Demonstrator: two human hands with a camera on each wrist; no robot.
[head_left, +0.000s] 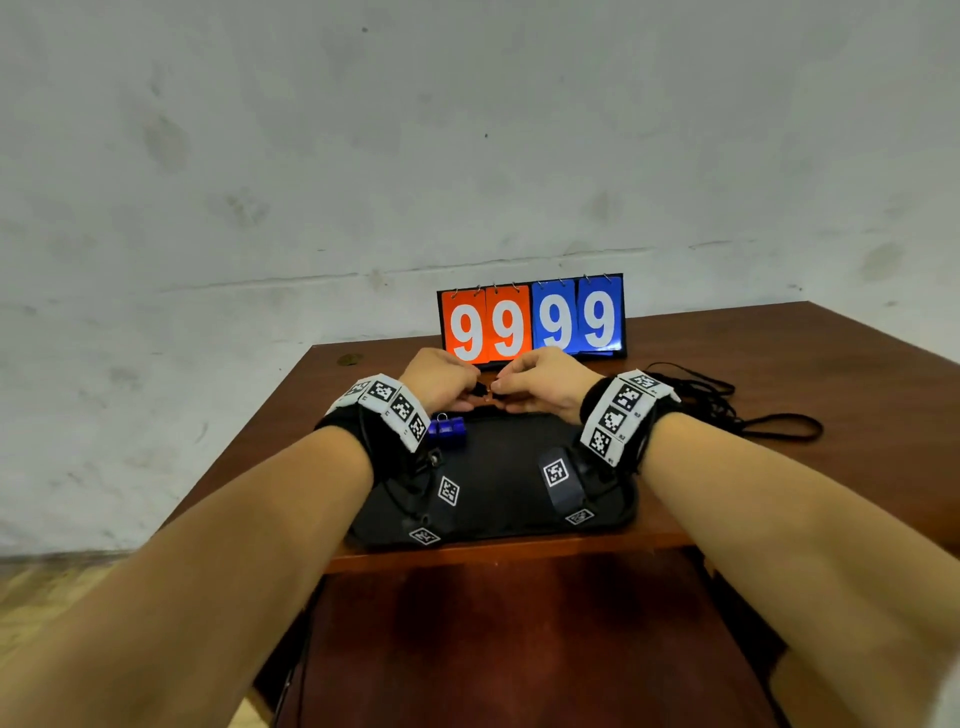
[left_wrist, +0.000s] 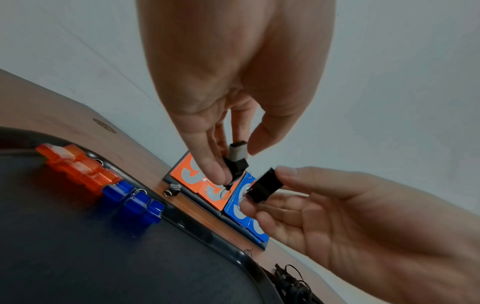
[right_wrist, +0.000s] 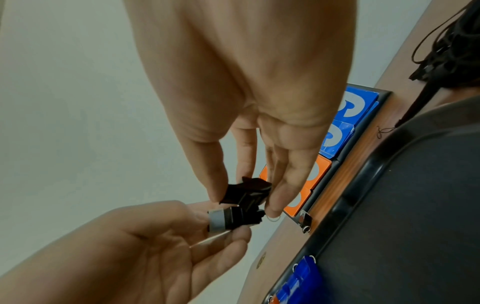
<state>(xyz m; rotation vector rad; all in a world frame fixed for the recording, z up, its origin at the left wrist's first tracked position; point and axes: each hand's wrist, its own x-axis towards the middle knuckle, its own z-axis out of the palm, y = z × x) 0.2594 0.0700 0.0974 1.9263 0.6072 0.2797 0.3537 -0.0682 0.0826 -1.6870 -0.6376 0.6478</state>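
Observation:
Both hands meet above the far edge of a black tray (head_left: 498, 467). My left hand (head_left: 441, 384) pinches a small black piece with a silver metal end (left_wrist: 235, 158) between thumb and fingers. My right hand (head_left: 535, 384) pinches a black rectangular cap-like piece (left_wrist: 263, 188) just beside it. In the right wrist view the cap-like piece (right_wrist: 246, 191) sits close above the silver-ended piece (right_wrist: 223, 221); in the left wrist view a small gap shows between them.
A flip scoreboard (head_left: 532, 322) reading 99 in orange and 99 in blue stands behind the hands. Blue clips (left_wrist: 132, 203) and orange clips (left_wrist: 78, 166) lie on the tray's far left. A small metal clip (left_wrist: 172, 191) lies on the wooden table (head_left: 727, 332). Black cords (head_left: 727, 405) lie at the right.

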